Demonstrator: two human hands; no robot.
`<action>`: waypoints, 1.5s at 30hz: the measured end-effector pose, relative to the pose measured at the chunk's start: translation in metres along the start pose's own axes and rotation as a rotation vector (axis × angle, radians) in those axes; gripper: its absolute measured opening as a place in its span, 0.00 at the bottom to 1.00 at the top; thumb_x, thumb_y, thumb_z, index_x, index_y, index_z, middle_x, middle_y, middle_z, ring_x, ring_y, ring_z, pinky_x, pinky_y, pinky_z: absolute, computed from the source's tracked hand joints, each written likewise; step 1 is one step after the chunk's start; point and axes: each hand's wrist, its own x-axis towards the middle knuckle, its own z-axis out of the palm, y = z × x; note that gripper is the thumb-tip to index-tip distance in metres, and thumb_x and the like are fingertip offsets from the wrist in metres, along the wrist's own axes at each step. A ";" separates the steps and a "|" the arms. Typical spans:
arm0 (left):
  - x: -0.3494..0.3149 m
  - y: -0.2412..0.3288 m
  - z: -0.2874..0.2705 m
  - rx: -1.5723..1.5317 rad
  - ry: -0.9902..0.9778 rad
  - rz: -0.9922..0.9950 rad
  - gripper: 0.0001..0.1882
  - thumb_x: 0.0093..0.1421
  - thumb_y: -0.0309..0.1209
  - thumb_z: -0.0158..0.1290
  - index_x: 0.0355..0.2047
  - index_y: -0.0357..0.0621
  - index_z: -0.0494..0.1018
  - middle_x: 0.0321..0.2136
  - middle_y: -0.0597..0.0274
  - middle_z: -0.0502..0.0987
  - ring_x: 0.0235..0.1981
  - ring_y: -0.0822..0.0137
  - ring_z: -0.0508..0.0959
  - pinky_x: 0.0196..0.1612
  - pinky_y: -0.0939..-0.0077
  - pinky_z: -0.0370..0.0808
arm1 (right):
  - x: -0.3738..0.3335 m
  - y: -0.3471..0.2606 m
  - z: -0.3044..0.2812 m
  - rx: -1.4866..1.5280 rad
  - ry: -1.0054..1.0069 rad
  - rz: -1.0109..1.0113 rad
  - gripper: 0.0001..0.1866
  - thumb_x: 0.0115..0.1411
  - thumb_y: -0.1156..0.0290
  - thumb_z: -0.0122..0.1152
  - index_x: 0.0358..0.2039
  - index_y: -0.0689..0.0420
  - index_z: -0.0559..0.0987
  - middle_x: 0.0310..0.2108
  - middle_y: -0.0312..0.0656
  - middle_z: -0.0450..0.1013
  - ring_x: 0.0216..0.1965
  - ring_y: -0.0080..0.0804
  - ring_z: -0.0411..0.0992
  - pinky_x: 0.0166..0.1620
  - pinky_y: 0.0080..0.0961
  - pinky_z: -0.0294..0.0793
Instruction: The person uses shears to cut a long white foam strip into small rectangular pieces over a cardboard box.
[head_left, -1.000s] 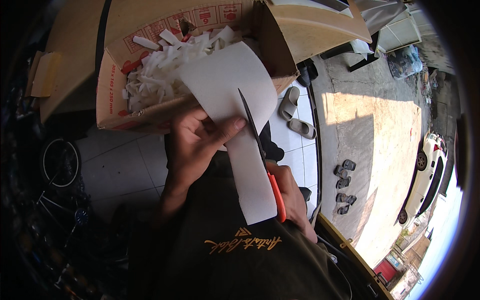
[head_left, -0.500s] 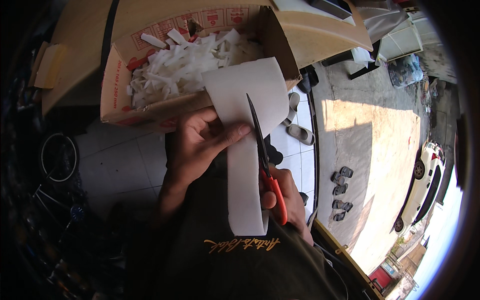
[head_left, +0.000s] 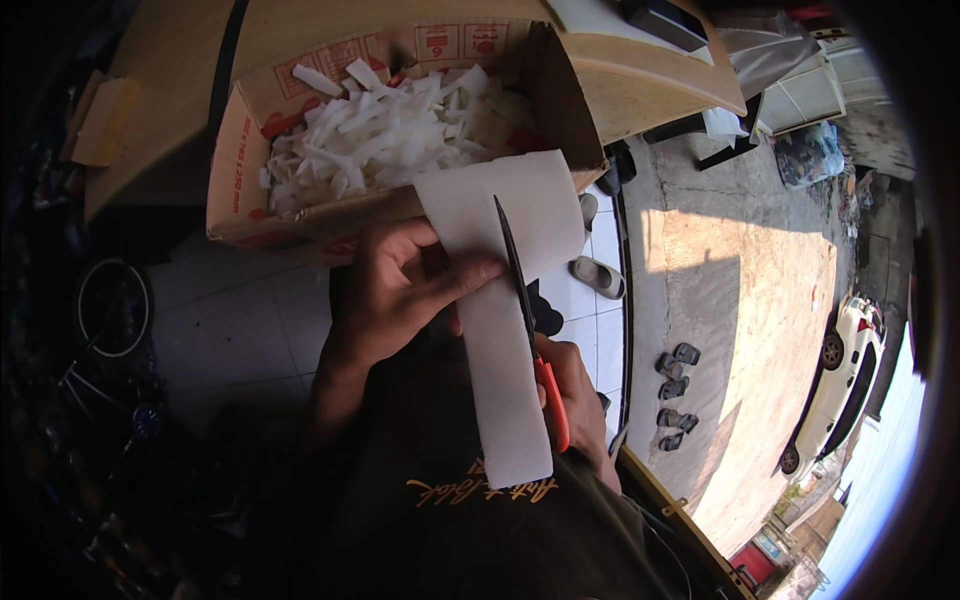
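Observation:
My left hand (head_left: 400, 285) pinches a white foam sheet (head_left: 500, 225), thumb on top and fingers curled beneath. A long strip of the sheet hangs down toward my lap, still joined at its upper end. Scissors (head_left: 548, 385) with red handles and dark blades are gripped in my right hand (head_left: 578, 395). Their blades lie along the strip's right edge, the tip reaching onto the sheet past my left thumb. Just beyond my hands, a cardboard box (head_left: 228, 165) holds a heap of cut white foam pieces (head_left: 390, 130).
The box rests on a tan table (head_left: 640, 85). Below lies a white tiled floor (head_left: 235, 320) with grey sandals (head_left: 598, 277) to the right. Dark footwear (head_left: 675, 385) and a white car (head_left: 838, 375) stand outside. A wheel (head_left: 113, 308) shows at left.
The sheet's broad upper part has dropped lower, and the strip's loose end, curled before, now hangs straighter and further right. The scissors stay at the cut. Both hands keep their hold.

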 end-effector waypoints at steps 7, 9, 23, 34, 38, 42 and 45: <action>0.001 -0.003 0.002 0.065 -0.004 0.083 0.13 0.56 0.29 0.60 0.38 0.31 0.75 0.28 0.58 0.80 0.28 0.75 0.79 0.30 0.82 0.76 | 0.001 0.000 0.003 -0.052 0.016 0.023 0.45 0.47 0.27 0.55 0.30 0.68 0.73 0.15 0.42 0.64 0.18 0.29 0.62 0.25 0.31 0.62; 0.002 -0.008 0.002 0.055 0.002 0.134 0.15 0.57 0.31 0.60 0.38 0.31 0.75 0.29 0.58 0.80 0.28 0.75 0.80 0.29 0.83 0.77 | 0.003 0.000 0.006 0.007 0.040 0.010 0.44 0.47 0.27 0.55 0.28 0.67 0.72 0.14 0.41 0.64 0.18 0.29 0.61 0.25 0.30 0.61; -0.002 -0.016 0.013 -0.152 0.300 0.210 0.13 0.59 0.33 0.59 0.36 0.33 0.74 0.28 0.63 0.78 0.31 0.77 0.78 0.36 0.83 0.75 | 0.017 0.003 0.013 0.052 0.026 -0.077 0.41 0.50 0.32 0.57 0.26 0.68 0.72 0.12 0.43 0.63 0.15 0.31 0.61 0.24 0.31 0.63; -0.005 -0.020 -0.017 0.022 -0.024 0.119 0.16 0.61 0.28 0.55 0.46 0.31 0.69 0.41 0.59 0.75 0.42 0.74 0.75 0.46 0.78 0.73 | 0.021 -0.010 0.006 0.004 -0.056 -0.006 0.42 0.49 0.30 0.56 0.30 0.67 0.73 0.17 0.46 0.68 0.19 0.39 0.68 0.29 0.33 0.68; -0.010 -0.028 -0.009 -0.088 0.117 0.243 0.22 0.55 0.28 0.54 0.49 0.30 0.67 0.43 0.55 0.74 0.45 0.70 0.73 0.51 0.72 0.69 | 0.021 -0.012 0.007 0.112 -0.145 -0.018 0.44 0.46 0.27 0.55 0.31 0.66 0.73 0.20 0.45 0.70 0.23 0.35 0.69 0.31 0.33 0.68; -0.016 -0.046 -0.015 -0.154 0.132 0.261 0.31 0.49 0.32 0.55 0.53 0.31 0.63 0.44 0.57 0.71 0.48 0.68 0.70 0.54 0.71 0.65 | 0.017 -0.013 0.011 0.192 -0.214 -0.021 0.43 0.44 0.26 0.55 0.28 0.64 0.71 0.21 0.41 0.70 0.23 0.30 0.66 0.30 0.31 0.66; -0.020 -0.045 -0.016 -0.222 0.058 0.166 0.30 0.49 0.31 0.54 0.52 0.31 0.63 0.43 0.58 0.70 0.45 0.70 0.70 0.51 0.73 0.67 | 0.019 -0.013 0.013 0.211 -0.220 -0.073 0.34 0.50 0.37 0.60 0.25 0.63 0.70 0.19 0.38 0.67 0.22 0.26 0.63 0.28 0.29 0.64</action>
